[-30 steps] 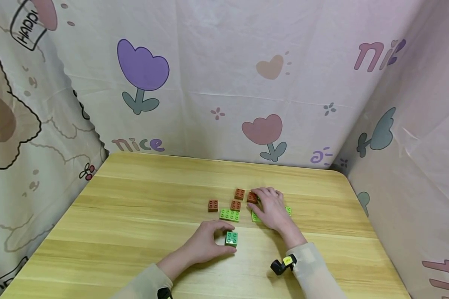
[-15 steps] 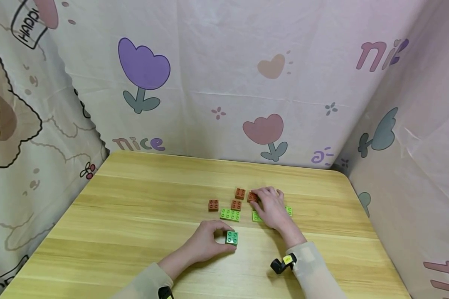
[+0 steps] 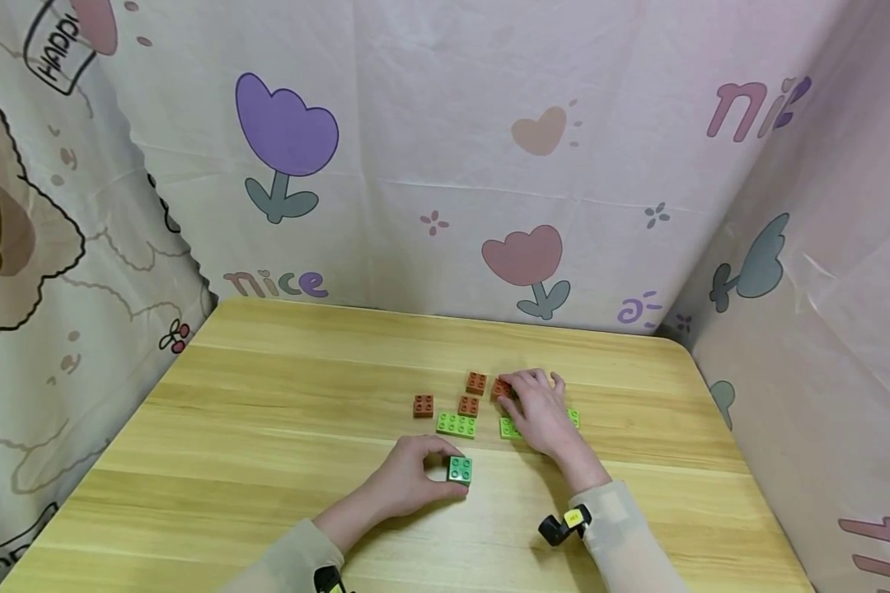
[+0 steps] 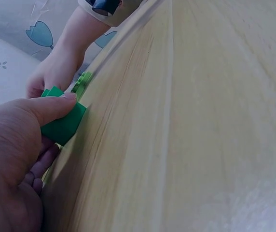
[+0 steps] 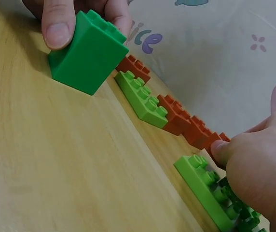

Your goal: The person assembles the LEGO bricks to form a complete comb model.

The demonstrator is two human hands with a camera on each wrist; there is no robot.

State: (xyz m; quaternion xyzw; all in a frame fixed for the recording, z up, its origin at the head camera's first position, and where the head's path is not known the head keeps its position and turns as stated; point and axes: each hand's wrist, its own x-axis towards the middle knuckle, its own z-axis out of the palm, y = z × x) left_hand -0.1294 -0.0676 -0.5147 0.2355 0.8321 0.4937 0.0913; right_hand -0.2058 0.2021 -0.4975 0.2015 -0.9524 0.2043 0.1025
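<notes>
My left hand (image 3: 408,482) pinches a tall green building block (image 3: 460,470) with four studs on top, thumb on the near side and fingers on the far side. The block stands upright at the table's middle in the head view. Farther back and to the right, my right hand (image 3: 543,413) pinches a reddish-brown building block (image 3: 500,389) between thumb and forefinger. In the right wrist view the thumb (image 5: 221,147) lies against that block's side. Under this hand, a light green block (image 5: 203,193) and some dark green blocks (image 5: 246,217) are partly hidden.
Other reddish-brown blocks sit behind and left of the hands: one at the left (image 3: 423,406), one at the back (image 3: 476,383), one in the middle (image 3: 469,405). A long light green block (image 3: 456,425) lies in front of them. Printed cloth (image 3: 400,263) surrounds the wooden table (image 3: 267,387).
My right thumb has drawn in closer to the reddish-brown block. The left hand and its green block stay almost where they were.
</notes>
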